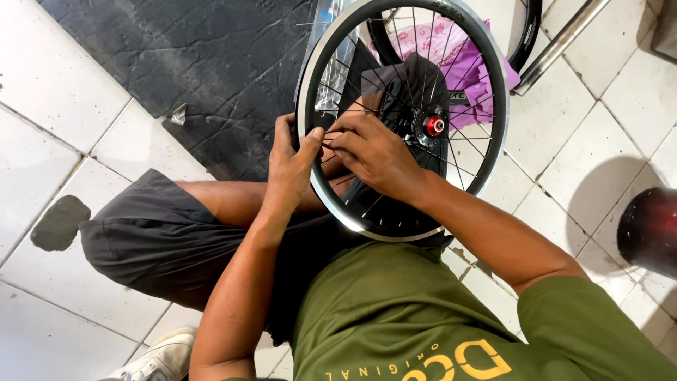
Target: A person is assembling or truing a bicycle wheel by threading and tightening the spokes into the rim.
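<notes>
A small bicycle wheel stands upright on my lap, with a black and silver rim, thin spokes and a black hub with a red axle end. My left hand grips the rim on its left side, thumb over the edge. My right hand reaches inside the wheel, fingertips pinched on a spoke close to the rim, right next to my left thumb.
I sit on a white tiled floor with a black rubber mat ahead. A pink cloth lies behind the wheel. A metal tube and a tyre lie at the upper right. A dark round object stands at the right edge.
</notes>
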